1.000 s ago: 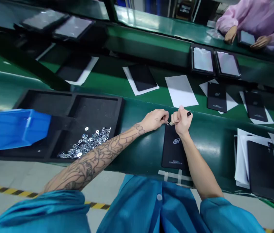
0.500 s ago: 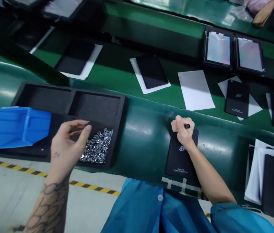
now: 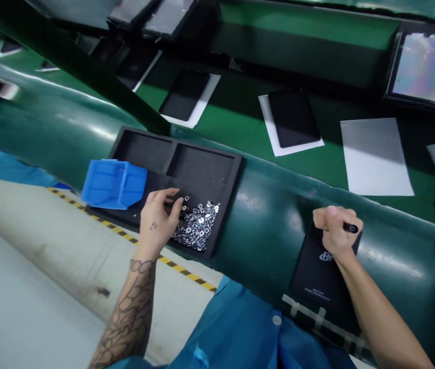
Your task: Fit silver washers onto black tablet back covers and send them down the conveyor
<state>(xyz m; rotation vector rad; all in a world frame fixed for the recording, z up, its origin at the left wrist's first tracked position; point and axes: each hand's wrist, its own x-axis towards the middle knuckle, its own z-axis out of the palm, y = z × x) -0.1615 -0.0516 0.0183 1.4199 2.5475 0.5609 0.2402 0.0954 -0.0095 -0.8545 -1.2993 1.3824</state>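
My left hand [image 3: 158, 218] hovers over a black divided tray [image 3: 236, 177], thumb and forefinger apart above a compartment. Just beside its fingertips lie a few loose small metal rings, and below them a heap of shiny small metal rings [image 3: 199, 225] fills the near corner. My right hand [image 3: 336, 230] is closed in a fist around a black pen-like tool [image 3: 350, 227]; only its rounded end shows. That fist rests over the upper part of a black tablet-shaped panel [image 3: 313, 266] with a pale logo, hiding its top edge.
A blue plastic bin [image 3: 113, 184] sits on the tray's left side. Along the green bench behind lie black panels [image 3: 293, 118] on white sheets, plus a bare white sheet [image 3: 377, 156]. A dark green post [image 3: 98, 69] slants over the bench. Another person's blue sleeve [image 3: 5, 161] is at the left.
The view has swung left, so everything sits farther right. My left hand has come closer to the metal rings. My right hand keeps its fist around the tool over the panel.
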